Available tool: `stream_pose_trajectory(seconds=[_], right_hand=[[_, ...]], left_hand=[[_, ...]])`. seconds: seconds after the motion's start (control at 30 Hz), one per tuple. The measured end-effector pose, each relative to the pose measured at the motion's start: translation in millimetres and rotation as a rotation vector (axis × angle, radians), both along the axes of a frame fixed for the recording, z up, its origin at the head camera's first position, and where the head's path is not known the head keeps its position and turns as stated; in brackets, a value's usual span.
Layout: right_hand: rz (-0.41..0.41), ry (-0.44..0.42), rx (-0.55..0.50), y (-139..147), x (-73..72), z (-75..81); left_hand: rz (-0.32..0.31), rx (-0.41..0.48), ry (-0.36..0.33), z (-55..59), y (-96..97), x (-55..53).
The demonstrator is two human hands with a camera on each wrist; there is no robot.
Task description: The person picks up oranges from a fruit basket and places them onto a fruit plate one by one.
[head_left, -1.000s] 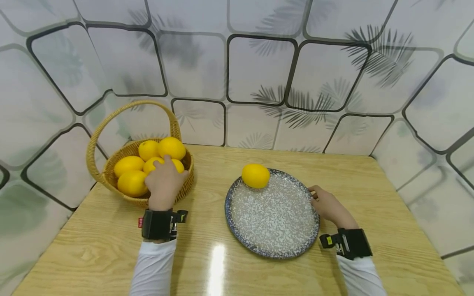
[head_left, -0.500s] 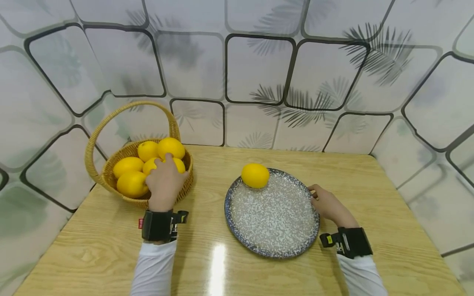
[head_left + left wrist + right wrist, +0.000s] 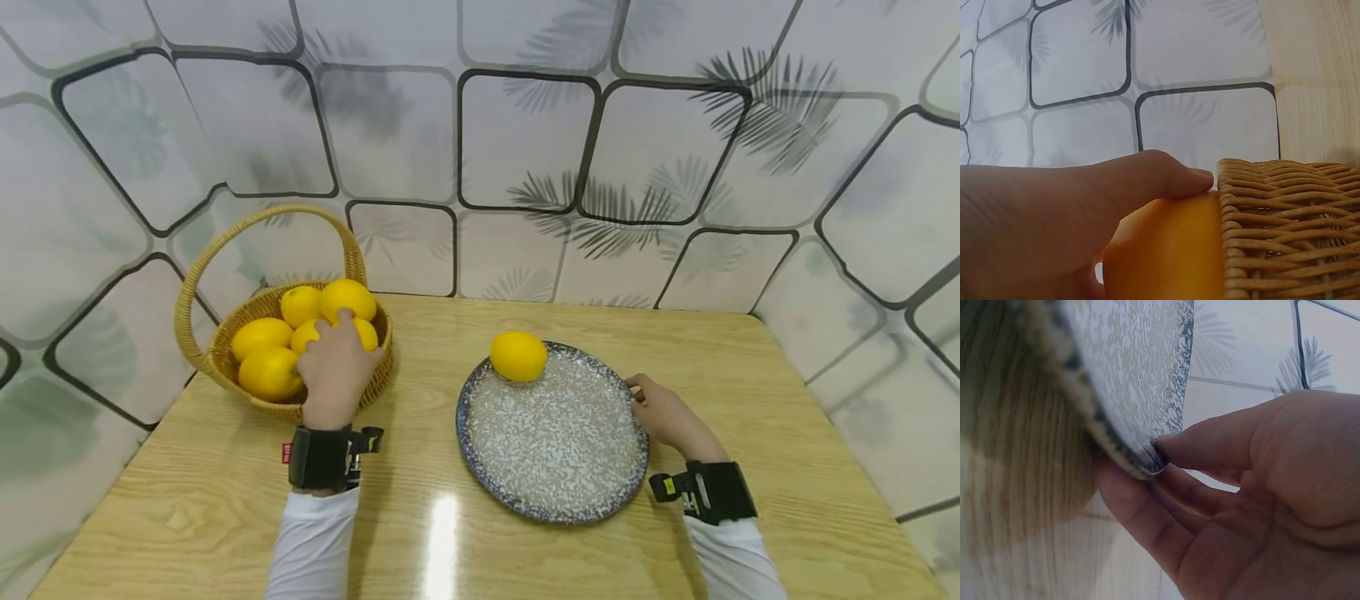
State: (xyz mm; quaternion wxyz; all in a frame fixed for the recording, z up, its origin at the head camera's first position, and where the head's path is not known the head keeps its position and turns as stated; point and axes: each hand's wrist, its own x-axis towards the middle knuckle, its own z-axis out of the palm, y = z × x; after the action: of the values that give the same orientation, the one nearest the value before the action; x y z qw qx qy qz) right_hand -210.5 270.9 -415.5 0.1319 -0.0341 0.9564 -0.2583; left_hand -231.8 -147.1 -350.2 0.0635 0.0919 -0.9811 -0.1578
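Observation:
At the left a wicker basket (image 3: 225, 379) with a tall handle holds several yellow lemons (image 3: 270, 372). My left hand (image 3: 335, 371) reaches in over its front and grips one lemon (image 3: 1169, 250), the thumb lying along its side just by the woven rim in the left wrist view. That hand hides part of the lemon in the head view. To the right my right hand (image 3: 667, 417) pinches the edge of a round speckled plate (image 3: 555, 442) with a dark blue rim, thumb above and fingers beneath. One lemon (image 3: 518, 356) sits at the plate's far left edge.
The wooden table (image 3: 420, 392) carries both basket and plate. A patterned wall (image 3: 525, 142) rises behind and at both sides, close behind the basket. A bright light reflection lies on the table's front part.
The left hand's fingers have shifted very slightly over the lemon in the basket. Plate, right hand and the lemon on the plate stay where they were.

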Motion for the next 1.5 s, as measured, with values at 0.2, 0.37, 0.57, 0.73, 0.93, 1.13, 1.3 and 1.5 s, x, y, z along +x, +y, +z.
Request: stream_pose_trajectory(seconds=[0.2, 0.37, 0.57, 0.73, 0.93, 1.13, 1.3, 1.5], right_hand=[[-0.002, 0.004, -0.002, 0.1, 0.7, 0.3], [0.000, 0.007, -0.002, 0.4, 1.1, 0.7], [-0.007, -0.004, -0.014, -0.2, 1.5, 1.2], [-0.008, -0.010, -0.015, -0.5, 1.9, 1.6], [-0.011, -0.005, -0.017, -1.4, 2.1, 1.5], [-0.015, -0.016, -0.017, -1.2, 2.1, 0.2], [-0.012, -0.009, -0.019, -1.0, 1.2, -0.6], [-0.006, -0.009, -0.010, 0.0, 0.7, 0.2]], left_hand=[[0.003, 0.022, 0.014, 1.4, 0.8, -0.8], [-0.011, 0.059, 0.045, 3.6, 3.3, -0.8], [-0.074, 0.114, 0.073, 9.1, 11.4, 0.9], [-0.106, 0.125, 0.063, 9.9, 18.1, 2.2], [-0.139, 0.085, 0.079, 8.6, 26.4, -0.1], [-0.228, 0.047, 0.074, 0.6, 41.3, -1.7], [-0.293, 0.023, 0.071, -5.4, 57.1, -1.0], [-0.379, -0.025, 0.019, -8.5, 71.7, 0.7]])
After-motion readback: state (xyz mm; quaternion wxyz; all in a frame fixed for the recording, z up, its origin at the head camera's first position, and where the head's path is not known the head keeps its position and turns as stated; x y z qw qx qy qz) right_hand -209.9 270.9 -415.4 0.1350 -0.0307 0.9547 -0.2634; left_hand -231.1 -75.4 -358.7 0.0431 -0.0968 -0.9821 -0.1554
